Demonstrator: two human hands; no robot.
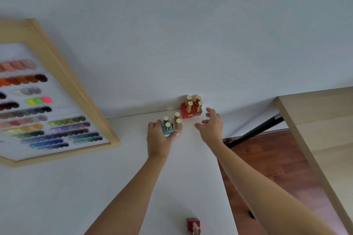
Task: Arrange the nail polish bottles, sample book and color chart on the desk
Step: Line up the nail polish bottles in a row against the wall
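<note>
At the back edge of the white desk [76, 187], against the wall: four red bottles [191, 109] with gold caps, packed in a tight square block, upright.

Just in front and to the left of them, a second cluster of four: two teal bottles [166, 127] on the left, two beige bottles [177, 123] on the right, all gold-capped and upright, touching each other.

Left hand [157, 139] is cupped around the teal/beige cluster from the near-left side, fingers curled partway, fingertip pressing on the front face of the near beige bottle. It is in contact but the bottles stand on the desk, not lifted.

Right hand [211, 126] hovers spread wide, fingers apart, holding nothing, just right of the beige pair and near the red block (touching neither, as far as I can tell).

Color chart [47, 101] in a light wood frame sits far left, leaning against the wall, rows of coloured swatches facing out, partly cut off by the frame edge.

One magenta bottle [193, 225] sits alone at the near edge of the desk, well apart from both clusters; its cap is blurred.

Sample book: not visible.
</note>
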